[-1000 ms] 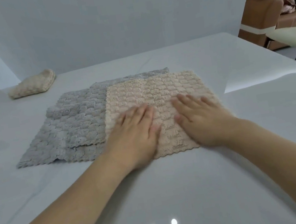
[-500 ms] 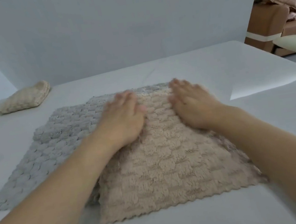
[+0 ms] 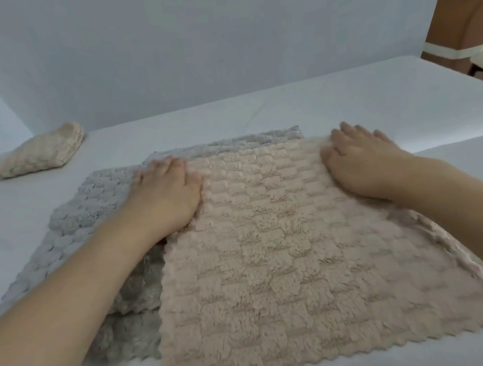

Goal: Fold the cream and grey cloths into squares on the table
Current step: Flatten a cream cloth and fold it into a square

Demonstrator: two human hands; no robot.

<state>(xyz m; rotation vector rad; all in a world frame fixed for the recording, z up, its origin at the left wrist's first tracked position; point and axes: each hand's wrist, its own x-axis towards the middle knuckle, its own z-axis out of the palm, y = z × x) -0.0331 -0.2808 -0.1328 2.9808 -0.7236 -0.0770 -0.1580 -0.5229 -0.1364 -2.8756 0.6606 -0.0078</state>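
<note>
both flat palms, left hand (image 3: 167, 195) and right hand (image 3: 359, 162), press cream cloth (image 3: 294, 269); seemingly square-on.

left hand (image 3: 167, 200) | slid to cream cloth (image 3: 294, 269) far-left corner | right hand (image 3: 359, 162) | far-right corner

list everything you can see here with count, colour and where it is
cream cloth: 1, cream, spread flat at the near middle of the table, overlapping the grey cloth's right part
grey cloth: 1, grey, spread flat to the left, partly under the cream cloth
folded cloth: 1, cream, far left of the table
table: 1, white, fills the lower view
wall: 1, pale grey, behind the table
sofa: 1, brown, far right background
left hand: 1, flat at the cream cloth's far left corner
right hand: 1, flat at its far right corner
</note>
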